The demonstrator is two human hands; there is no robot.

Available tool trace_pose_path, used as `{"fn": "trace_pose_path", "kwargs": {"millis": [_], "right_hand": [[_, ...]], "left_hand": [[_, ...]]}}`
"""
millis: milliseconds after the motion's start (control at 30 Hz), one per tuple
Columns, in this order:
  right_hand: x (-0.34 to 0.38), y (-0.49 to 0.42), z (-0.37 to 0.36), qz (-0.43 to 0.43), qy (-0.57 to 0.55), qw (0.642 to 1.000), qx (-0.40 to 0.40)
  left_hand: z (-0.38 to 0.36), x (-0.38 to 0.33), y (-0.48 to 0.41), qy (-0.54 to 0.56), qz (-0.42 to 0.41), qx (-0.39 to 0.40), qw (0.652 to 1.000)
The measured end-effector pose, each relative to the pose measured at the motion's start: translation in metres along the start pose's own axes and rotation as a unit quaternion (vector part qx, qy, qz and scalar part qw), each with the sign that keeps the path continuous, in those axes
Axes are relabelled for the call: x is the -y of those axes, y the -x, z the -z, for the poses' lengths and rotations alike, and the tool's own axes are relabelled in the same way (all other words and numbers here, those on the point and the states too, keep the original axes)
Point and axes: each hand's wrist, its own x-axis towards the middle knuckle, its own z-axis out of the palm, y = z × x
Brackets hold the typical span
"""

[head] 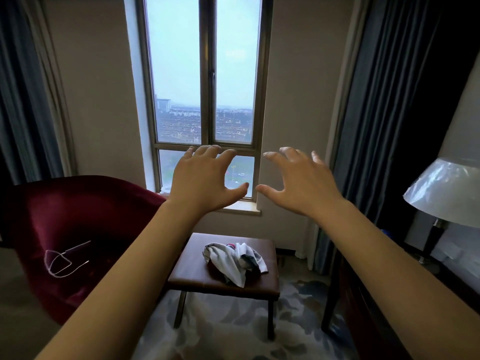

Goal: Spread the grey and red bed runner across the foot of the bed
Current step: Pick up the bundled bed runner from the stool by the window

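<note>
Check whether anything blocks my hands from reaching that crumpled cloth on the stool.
Nothing visible does. Both hands, left and right, hover open above the crumpled grey and red cloth, which lies alone on the brown stool. The bed is out of view.

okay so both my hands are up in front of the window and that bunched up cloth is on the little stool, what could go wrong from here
1. The cloth lies crumpled on the stool, so grabbing it blindly may leave it twisted when you spread it.
2. Both the left hand and right hand are open and well above it; no bed is in view, so you must turn around.
3. The lamp stands close on the right, where a swinging cloth might catch it.
</note>
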Motion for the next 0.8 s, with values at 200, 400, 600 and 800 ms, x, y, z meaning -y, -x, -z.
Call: {"fn": "trace_pose_path", "kwargs": {"millis": [200,400,600,800], "right_hand": [[-0.019,-0.086,-0.05,-0.022,0.022,1.0,0.004],[-0.036,-0.164,-0.099,-0.018,0.023,1.0,0.004],[-0.068,-0.226,-0.159,-0.012,0.016,1.0,0.006],[-0.112,-0.298,-0.22,0.009,0.002,1.0,-0.021]], "left_hand": [[-0.064,0.039,-0.078,0.02,-0.015,-0.002,1.0],[-0.128,0.066,-0.147,0.023,-0.03,0.007,0.999],[-0.196,0.083,-0.211,0.023,-0.022,0.007,0.999],[-0.259,0.094,-0.278,0.005,-0.004,-0.01,1.0]]}}
